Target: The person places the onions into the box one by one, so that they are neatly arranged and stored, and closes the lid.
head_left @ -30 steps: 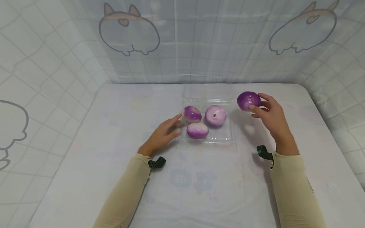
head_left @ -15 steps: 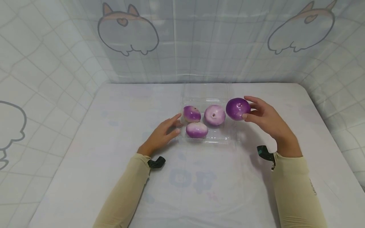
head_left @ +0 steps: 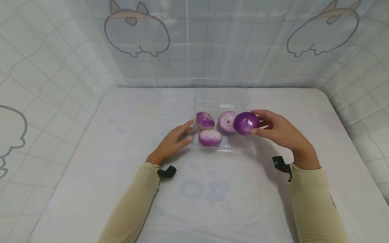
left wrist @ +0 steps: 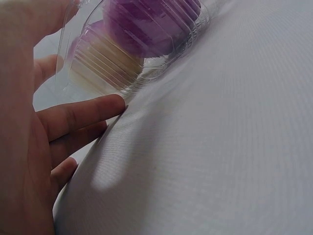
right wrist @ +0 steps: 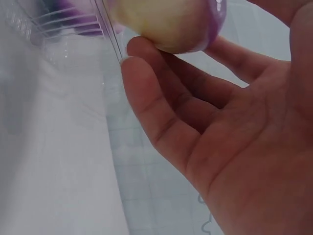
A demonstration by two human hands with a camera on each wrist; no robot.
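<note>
My right hand (head_left: 275, 130) holds a dark purple onion (head_left: 245, 124) between thumb and fingers, over the right side of a clear plastic clamshell box (head_left: 232, 147). In the right wrist view this onion (right wrist: 171, 22) shows a pale side above my fingers, close to the box wall. Inside the box are a pale onion (head_left: 226, 121), partly hidden by the held one, a purple-and-white onion (head_left: 204, 120) at the back left and another onion (head_left: 210, 138) at the front left. With fingers extended, my left hand (head_left: 173, 140) rests at the box's left wall.
The box's clear lid (head_left: 219, 97) lies folded back toward the rear edge of the table. A pale printed cloth covers the table (head_left: 136, 118). Grid-patterned curtains (head_left: 212, 44) stand behind it and along both sides.
My right hand has carried the dark purple onion leftward and a little nearer, from right of the box to over its right side. My left hand has stayed put.
</note>
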